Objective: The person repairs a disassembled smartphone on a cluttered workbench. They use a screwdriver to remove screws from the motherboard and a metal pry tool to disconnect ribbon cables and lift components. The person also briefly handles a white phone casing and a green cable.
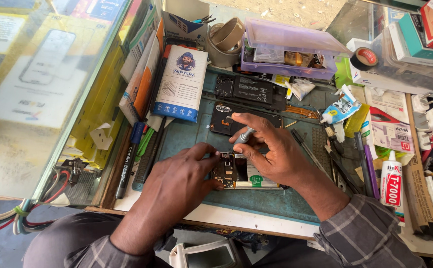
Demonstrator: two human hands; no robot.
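Observation:
An opened phone (238,174) with its circuit board exposed lies on a blue-green work mat (276,201). My left hand (179,181) rests on the phone's left end, fingertips pressing on the board. Above the phone, my right hand (271,151) grips a small grey screwdriver (243,136), its tip pointing down at the board. A black phone back frame (226,121) lies just beyond my right hand, and a second dark phone part (248,89) sits farther back.
A glass display case (37,99) stands at the left. A white-and-blue packet (180,82), tape rolls (225,42) and a purple plastic box (291,49) crowd the back. Glue bottle (391,181), tweezers, pens and white chargers (427,111) lie at the right. A marker (128,159) lies left.

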